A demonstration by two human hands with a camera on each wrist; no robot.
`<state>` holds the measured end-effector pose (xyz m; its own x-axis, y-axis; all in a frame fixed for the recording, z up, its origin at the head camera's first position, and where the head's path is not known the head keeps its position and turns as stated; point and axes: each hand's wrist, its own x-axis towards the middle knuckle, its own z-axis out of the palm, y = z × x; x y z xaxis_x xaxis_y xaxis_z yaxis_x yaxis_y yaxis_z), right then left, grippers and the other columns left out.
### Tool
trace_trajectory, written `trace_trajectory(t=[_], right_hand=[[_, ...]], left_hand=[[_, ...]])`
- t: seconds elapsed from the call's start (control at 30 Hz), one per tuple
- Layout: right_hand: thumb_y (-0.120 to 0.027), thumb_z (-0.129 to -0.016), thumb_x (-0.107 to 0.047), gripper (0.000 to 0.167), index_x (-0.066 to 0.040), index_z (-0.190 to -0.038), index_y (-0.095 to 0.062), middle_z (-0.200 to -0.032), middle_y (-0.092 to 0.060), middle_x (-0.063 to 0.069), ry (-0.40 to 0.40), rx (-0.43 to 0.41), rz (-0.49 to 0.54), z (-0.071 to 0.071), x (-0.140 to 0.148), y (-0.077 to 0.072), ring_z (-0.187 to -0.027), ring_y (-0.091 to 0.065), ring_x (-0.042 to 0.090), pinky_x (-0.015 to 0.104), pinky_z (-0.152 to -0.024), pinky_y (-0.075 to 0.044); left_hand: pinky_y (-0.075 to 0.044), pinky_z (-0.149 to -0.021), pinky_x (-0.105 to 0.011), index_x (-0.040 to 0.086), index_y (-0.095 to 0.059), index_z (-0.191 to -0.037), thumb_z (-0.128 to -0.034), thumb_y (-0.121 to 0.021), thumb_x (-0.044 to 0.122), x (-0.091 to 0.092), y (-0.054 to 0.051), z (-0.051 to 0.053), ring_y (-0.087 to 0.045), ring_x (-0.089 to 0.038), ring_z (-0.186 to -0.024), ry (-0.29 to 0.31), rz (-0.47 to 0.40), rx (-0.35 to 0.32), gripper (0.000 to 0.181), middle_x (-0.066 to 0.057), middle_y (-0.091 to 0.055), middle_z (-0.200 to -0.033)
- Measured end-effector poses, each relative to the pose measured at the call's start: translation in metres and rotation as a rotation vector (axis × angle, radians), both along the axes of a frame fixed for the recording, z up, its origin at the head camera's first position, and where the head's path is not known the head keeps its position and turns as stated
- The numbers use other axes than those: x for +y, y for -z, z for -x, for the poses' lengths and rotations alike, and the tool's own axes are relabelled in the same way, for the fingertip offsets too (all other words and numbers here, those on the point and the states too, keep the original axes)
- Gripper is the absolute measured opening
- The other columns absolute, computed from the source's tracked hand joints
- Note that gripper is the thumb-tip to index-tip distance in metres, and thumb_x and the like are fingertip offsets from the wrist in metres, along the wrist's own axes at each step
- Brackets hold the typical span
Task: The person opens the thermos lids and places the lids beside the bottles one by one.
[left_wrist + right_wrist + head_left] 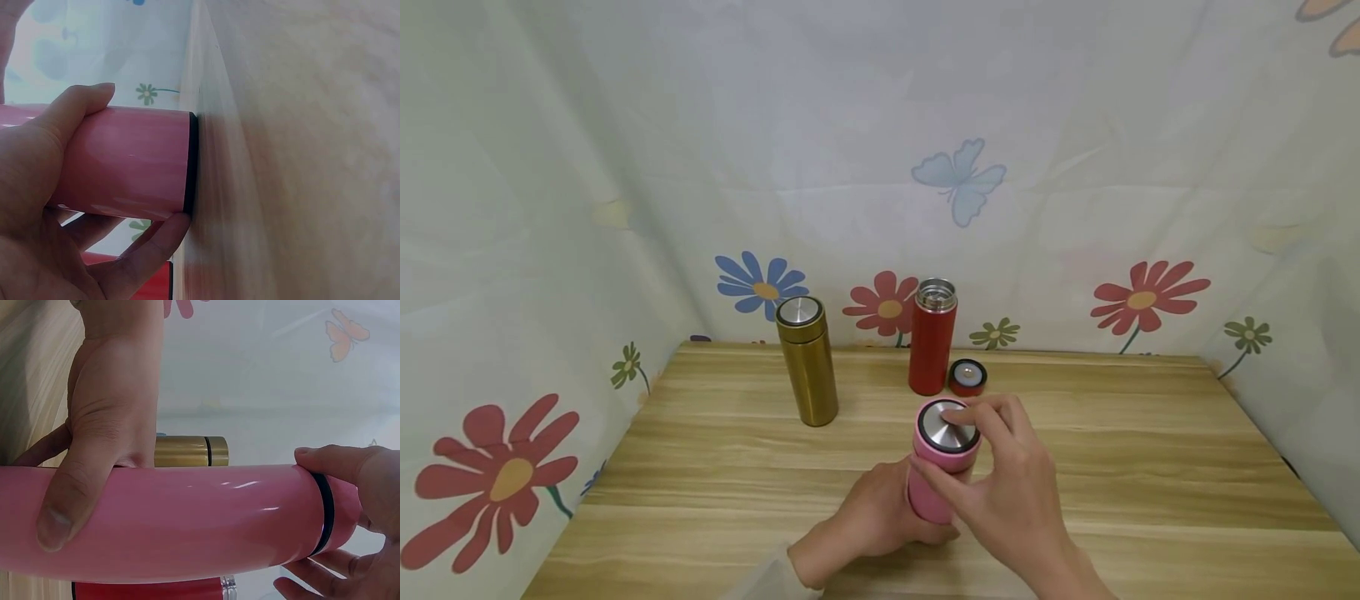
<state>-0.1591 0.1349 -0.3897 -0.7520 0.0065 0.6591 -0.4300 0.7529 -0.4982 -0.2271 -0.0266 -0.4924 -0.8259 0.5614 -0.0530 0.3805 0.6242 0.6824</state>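
Observation:
A pink thermos flask (pixel 931 497) stands upright near the front middle of the table, its lid (pixel 942 429) on, with a brushed steel top and black ring. My left hand (pixel 886 510) grips the lower body; in the left wrist view its fingers and thumb wrap around the pink flask (pixel 134 162) just above the black base. Around the lid is my right hand (pixel 1013 479), thumb at the near side and a fingertip over the steel top. In the right wrist view, the right thumb (pixel 328 459) and fingers sit on opposite sides of the lid's black seam.
A gold thermos (pixel 811 375) with its lid on stands at the back left. Behind the pink flask is an uncapped red thermos (pixel 931 350), its red lid (pixel 967 377) lying upside down beside it. A flower-printed cloth (pixel 1037 242) hangs along the table's back and sides.

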Motion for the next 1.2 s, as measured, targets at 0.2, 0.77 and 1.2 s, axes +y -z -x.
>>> trace_trajectory(t=[0.2, 0.77, 1.2], right_hand=[[-0.099, -0.068, -0.027, 0.053, -0.023, -0.112, -0.07, -0.109, -0.059, -0.007, -0.046, -0.064, 0.027, 0.0, 0.003, -0.003, -0.103, -0.066, 0.008, 0.034, -0.082, -0.061], [-0.097, -0.069, -0.016, 0.055, -0.022, -0.117, -0.07, -0.125, -0.067, -0.007, -0.201, -0.112, 0.074, 0.004, 0.015, -0.006, -0.108, -0.066, 0.009, 0.029, -0.084, -0.06], [-0.095, -0.07, -0.008, 0.058, -0.024, -0.119, -0.067, -0.132, -0.066, -0.007, -0.278, -0.147, 0.093, 0.006, 0.021, -0.006, -0.109, -0.067, 0.009, 0.027, -0.084, -0.06]], left_hand=[[-0.05, -0.074, -0.026, 0.023, -0.058, -0.125, -0.0715, -0.089, 0.056, 0.0, 0.0, 0.0, -0.06, 0.0, -0.081, 0.01, -0.009, -0.013, 0.07, 0.014, -0.068, -0.098], [-0.049, -0.073, -0.026, 0.024, -0.057, -0.125, -0.0707, -0.089, 0.058, -0.001, 0.001, 0.001, -0.06, 0.0, -0.081, 0.014, -0.023, -0.005, 0.071, 0.013, -0.069, -0.098], [-0.05, -0.074, -0.025, 0.024, -0.056, -0.127, -0.0718, -0.088, 0.058, -0.001, 0.001, 0.001, -0.06, 0.0, -0.084, 0.022, -0.034, -0.011, 0.073, 0.013, -0.069, -0.101]])
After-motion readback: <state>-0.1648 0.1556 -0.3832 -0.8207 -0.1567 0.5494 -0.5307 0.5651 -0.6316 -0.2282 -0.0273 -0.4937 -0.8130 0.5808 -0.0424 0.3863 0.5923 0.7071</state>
